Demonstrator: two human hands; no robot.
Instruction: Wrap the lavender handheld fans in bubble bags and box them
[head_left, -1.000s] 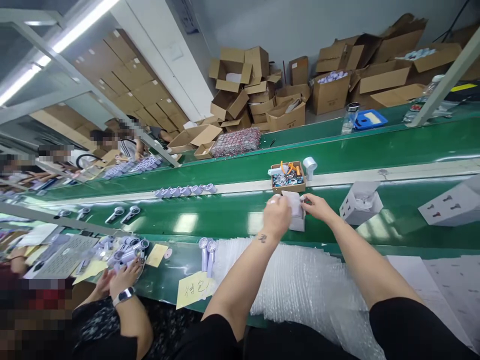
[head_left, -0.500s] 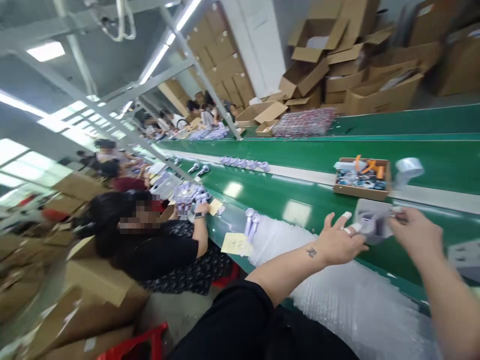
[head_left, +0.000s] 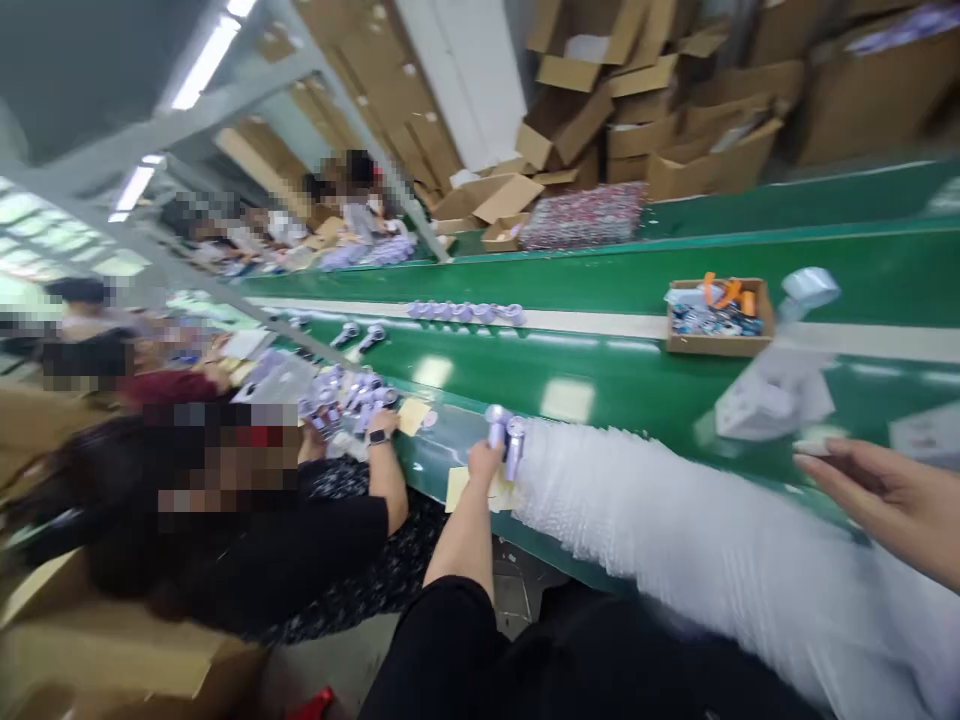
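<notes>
My left hand [head_left: 486,462] is closed round the handle of a lilac handheld device with a round head, at the left end of a pile of clear plastic sleeves. A second lilac handheld device [head_left: 515,448] lies right beside it. At the right, my right hand [head_left: 892,495] is blurred, thumb and fingers loosely apart, with white on a fingertip and nothing visible in its grasp. Left of it a white box [head_left: 776,400] is tilted over the green belt, smeared by motion. The plastic sleeves [head_left: 675,510] spread between my two hands.
An open carton of small parts [head_left: 718,345] stands on the belt [head_left: 615,380], near a tape roll [head_left: 810,288]. A row of lilac devices [head_left: 465,313] lies farther left. A co-worker [head_left: 247,520] sits at my left by a heap of devices. Cardboard boxes [head_left: 570,120] are piled behind.
My left hand has left the white box and reached left to a lilac device, which it now grips. My right hand has drawn away from the box. The view has turned.
</notes>
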